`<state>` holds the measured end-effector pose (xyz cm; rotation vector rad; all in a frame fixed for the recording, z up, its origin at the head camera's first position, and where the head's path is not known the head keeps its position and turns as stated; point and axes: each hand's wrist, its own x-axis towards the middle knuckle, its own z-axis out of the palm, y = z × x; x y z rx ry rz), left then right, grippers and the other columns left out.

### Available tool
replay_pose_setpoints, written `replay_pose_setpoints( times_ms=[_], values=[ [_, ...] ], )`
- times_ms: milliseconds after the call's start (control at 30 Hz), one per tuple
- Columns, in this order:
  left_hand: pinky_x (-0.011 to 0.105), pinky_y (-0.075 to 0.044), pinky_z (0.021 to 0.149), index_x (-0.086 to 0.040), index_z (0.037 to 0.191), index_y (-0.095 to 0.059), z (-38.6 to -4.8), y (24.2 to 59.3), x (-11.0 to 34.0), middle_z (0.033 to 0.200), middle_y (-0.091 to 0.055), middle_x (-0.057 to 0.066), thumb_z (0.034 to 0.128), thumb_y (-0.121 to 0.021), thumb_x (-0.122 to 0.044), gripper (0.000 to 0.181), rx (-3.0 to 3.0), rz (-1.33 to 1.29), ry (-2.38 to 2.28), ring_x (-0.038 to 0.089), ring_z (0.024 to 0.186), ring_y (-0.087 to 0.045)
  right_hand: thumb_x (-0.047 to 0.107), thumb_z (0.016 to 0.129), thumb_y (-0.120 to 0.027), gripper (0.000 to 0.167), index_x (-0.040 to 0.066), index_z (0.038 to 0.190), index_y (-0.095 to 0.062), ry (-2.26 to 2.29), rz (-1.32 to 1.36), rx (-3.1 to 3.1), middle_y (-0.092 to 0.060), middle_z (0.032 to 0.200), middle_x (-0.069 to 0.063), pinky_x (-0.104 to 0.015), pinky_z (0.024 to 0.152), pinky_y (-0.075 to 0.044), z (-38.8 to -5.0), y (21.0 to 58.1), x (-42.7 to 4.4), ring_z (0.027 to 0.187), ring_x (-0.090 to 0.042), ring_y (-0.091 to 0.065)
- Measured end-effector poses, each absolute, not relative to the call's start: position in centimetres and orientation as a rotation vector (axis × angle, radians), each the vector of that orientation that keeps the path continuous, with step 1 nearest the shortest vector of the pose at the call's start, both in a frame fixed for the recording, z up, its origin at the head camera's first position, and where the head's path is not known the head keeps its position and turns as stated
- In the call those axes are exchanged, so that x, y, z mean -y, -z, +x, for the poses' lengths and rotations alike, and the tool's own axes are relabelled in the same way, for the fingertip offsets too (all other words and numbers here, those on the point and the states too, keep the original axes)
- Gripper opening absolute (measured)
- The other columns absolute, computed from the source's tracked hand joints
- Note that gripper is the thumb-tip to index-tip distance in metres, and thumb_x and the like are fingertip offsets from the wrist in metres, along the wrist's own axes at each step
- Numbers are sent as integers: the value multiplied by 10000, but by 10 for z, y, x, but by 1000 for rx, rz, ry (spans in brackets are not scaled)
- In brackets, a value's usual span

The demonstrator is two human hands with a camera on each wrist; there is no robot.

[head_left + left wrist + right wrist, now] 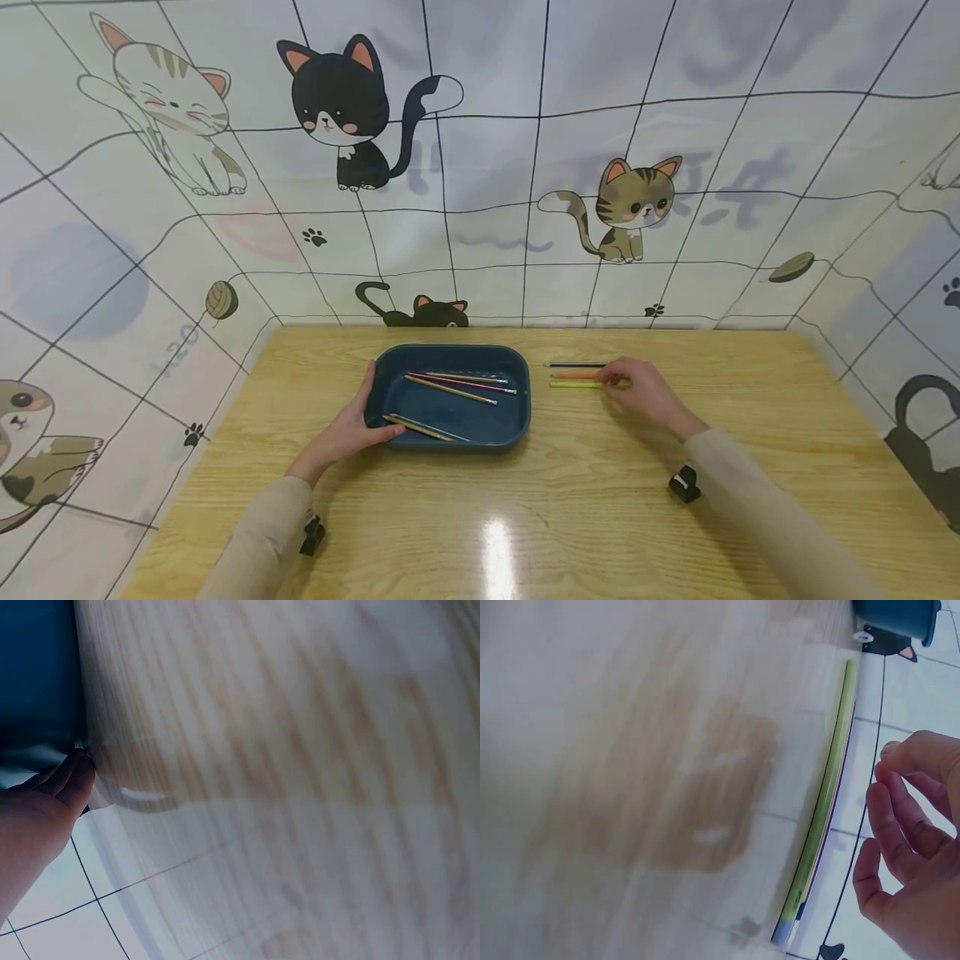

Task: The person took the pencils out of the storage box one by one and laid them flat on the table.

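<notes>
A dark blue tray (450, 433) holds several pencils, among them a maroon one (480, 385) and a yellow one (450, 390). My left hand (348, 429) grips its left end, thumb on the near rim and fingers along the outer side; the left wrist view shows that hand (45, 817) against the tray (37, 675). Right of the tray lie a dark pencil (573, 365), an orange one (573, 376) and a yellow-green one (573, 385). My right hand (637, 390) is over their right ends. In the right wrist view its fingers (881, 817) are loosely bent, holding nothing, beside the yellow-green pencil (825, 795).
The wooden table (585, 517) extends in front of the tray and to both sides. Behind it hangs a white cloth (495, 183) with a black grid and cartoon cats, which also covers both sides. A small black device (685, 484) is near my right sleeve.
</notes>
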<state>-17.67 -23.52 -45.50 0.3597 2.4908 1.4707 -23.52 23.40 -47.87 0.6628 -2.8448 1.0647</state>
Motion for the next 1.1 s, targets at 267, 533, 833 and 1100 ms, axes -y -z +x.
replay_pose_setpoints(
  times_ms=[267, 533, 833, 1100],
  values=[
    [598, -116, 1098, -142, 1547, 107, -185, 476, 242, 1590, 87, 178, 816, -784, -199, 1153, -2526, 357, -1431, 413, 1428, -4, -50, 834, -666, 145, 45, 923, -730, -1153, 730, 2777, -672, 925, -19, -354, 723, -523, -229, 482, -217, 829, -186, -606],
    [603, -99, 1098, -128, 1548, 97, -186, 476, 243, 1593, 91, 168, 806, -794, -217, 1162, -2519, 364, -1439, 408, 1429, 8, -2, 847, -694, 127, 73, 942, -732, -1169, 810, 2725, -685, 926, 25, -370, 699, -494, -225, 472, -192, 792, -138, -598],
    [599, -93, 1100, -147, 1548, 104, -187, 478, 244, 1592, 84, 175, 809, -793, -226, 1165, -2527, 357, -1431, 404, 1431, 6, 27, 863, -691, 118, 74, 961, -736, -1273, 811, 2684, -691, 953, 13, -393, 706, -466, -219, 460, -168, 813, -136, -591],
    [596, -114, 1099, -132, 1548, 99, -187, 478, 245, 1594, 78, 170, 806, -794, -214, 1164, -2528, 359, -1430, 406, 1430, -15, 24, 859, -700, 127, 78, 966, -742, -1331, 835, 2638, -675, 913, 35, -346, 703, -477, -216, 450, -148, 804, -126, -589]
  ],
)
